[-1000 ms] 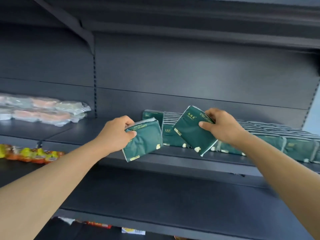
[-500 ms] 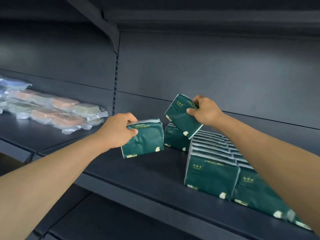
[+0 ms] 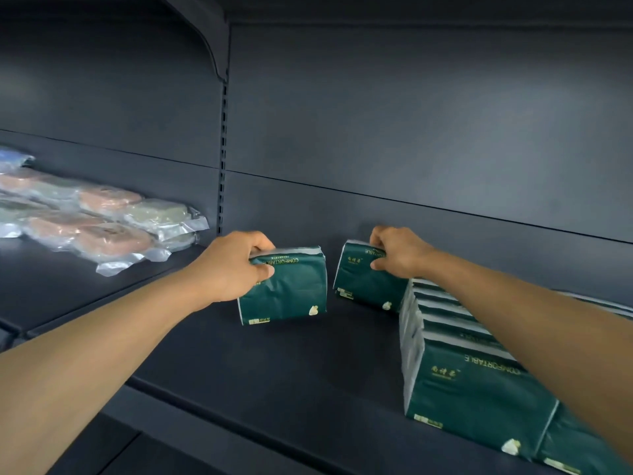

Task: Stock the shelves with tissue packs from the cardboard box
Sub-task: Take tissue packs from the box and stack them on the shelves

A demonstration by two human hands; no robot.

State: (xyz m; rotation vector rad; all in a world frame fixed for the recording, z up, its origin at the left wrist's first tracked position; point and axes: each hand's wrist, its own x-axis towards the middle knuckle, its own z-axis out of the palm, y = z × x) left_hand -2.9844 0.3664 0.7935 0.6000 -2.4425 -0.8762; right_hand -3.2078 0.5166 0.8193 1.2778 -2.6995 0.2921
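Note:
My left hand (image 3: 230, 265) grips a dark green tissue pack (image 3: 286, 287) from its top left corner, holding it upright with its bottom edge on the dark shelf (image 3: 274, 378). My right hand (image 3: 399, 252) is closed over the top of a second green tissue pack (image 3: 364, 284), which stands upright near the back wall. To the right, a row of several matching stocked packs (image 3: 472, 389) runs from the back toward the front edge, partly hidden by my right forearm. The cardboard box is out of view.
Clear-wrapped pink and pale green items (image 3: 102, 217) lie on the neighbouring shelf section at the left. A slotted upright (image 3: 223, 159) divides the two sections. A shelf bracket (image 3: 205, 36) and an upper shelf hang overhead. A lower shelf shows at the bottom left.
My right hand lowered its tilted pack until it stands on the shelf at the back. My left hand set its pack down onto the shelf. The camera moved closer.

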